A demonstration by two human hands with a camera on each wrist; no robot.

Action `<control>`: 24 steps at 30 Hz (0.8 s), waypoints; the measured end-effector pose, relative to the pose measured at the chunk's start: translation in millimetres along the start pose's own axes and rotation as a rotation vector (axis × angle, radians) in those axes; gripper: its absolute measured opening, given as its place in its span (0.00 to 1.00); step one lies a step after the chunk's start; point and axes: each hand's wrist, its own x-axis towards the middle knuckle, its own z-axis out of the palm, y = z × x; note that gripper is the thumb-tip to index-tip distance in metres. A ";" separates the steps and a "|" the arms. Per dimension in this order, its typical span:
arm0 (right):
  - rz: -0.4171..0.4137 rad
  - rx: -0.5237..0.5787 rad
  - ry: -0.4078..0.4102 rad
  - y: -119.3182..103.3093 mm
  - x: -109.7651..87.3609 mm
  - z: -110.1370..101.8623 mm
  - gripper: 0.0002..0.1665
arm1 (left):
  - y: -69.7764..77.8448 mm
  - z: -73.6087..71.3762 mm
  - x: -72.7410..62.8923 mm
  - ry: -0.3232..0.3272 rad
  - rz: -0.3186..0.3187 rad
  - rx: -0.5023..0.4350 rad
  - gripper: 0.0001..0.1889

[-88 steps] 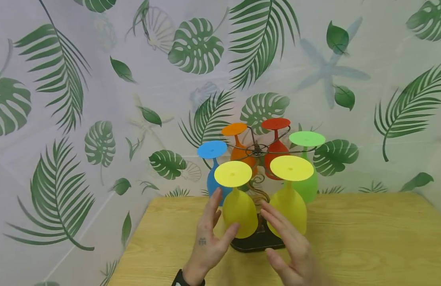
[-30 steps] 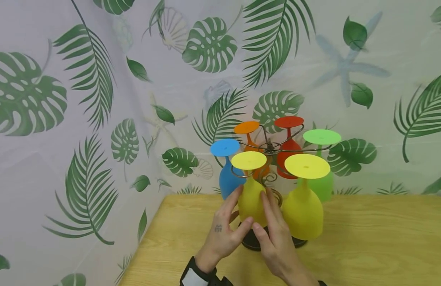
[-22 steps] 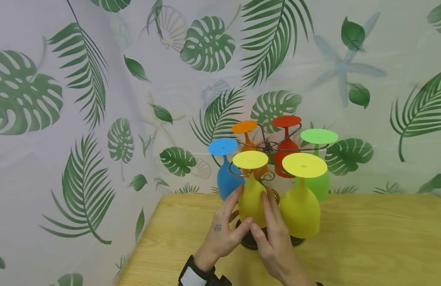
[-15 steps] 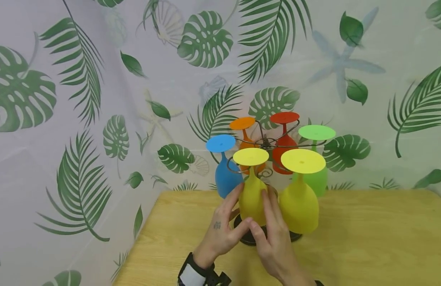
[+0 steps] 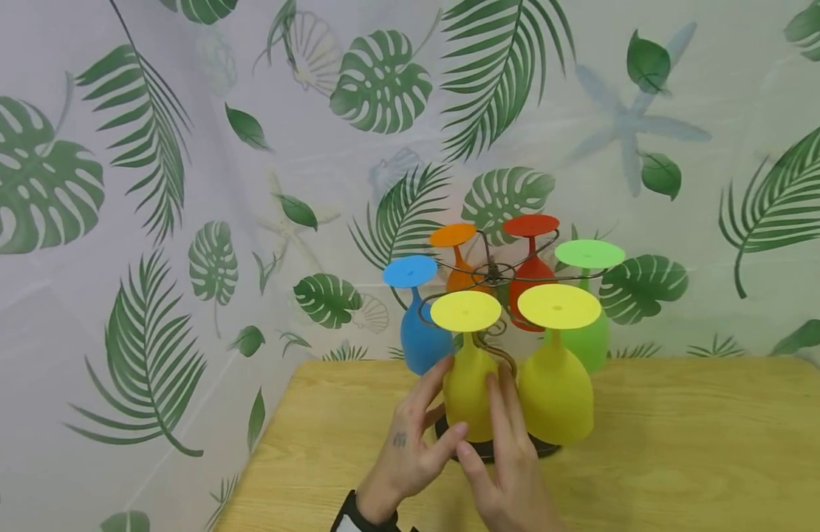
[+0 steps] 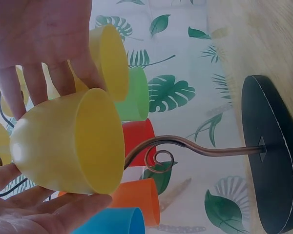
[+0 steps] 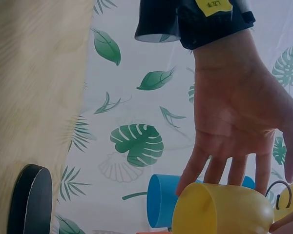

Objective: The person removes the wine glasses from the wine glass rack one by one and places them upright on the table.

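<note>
Touches the upside-down yellow cup (image 5: pixel 470 388) from both sides, with left hand (image 5: pixel 410 451) and right hand (image 5: pixel 510 465), both having fingers rather straight and slightly spread. Has it at the front of the wire rack (image 5: pixel 493 275), between blue cup (image 5: pixel 419 336) and other yellow cup (image 5: pixel 556 391), higher than the worktop (image 5: pixel 682 451).

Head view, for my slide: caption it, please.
Both hands hold an upside-down yellow goblet between them at a rack hung with five others.
</note>
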 end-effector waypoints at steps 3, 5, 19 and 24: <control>-0.036 0.022 0.017 0.8 -2.1 1.0 0.47 | 2.4 -0.8 -2.9 0.003 -0.014 -0.007 0.36; -0.067 0.034 0.028 0.9 -3.5 2.0 0.47 | 4.1 -2.0 -5.9 0.008 -0.032 -0.022 0.35; -0.065 -0.007 0.010 -1.8 -16.7 -4.4 0.47 | 13.9 -6.3 -15.0 0.069 -0.104 0.019 0.37; -0.087 0.005 0.017 -1.5 -23.7 -9.3 0.48 | 16.8 -4.4 -17.0 0.090 -0.124 -0.012 0.36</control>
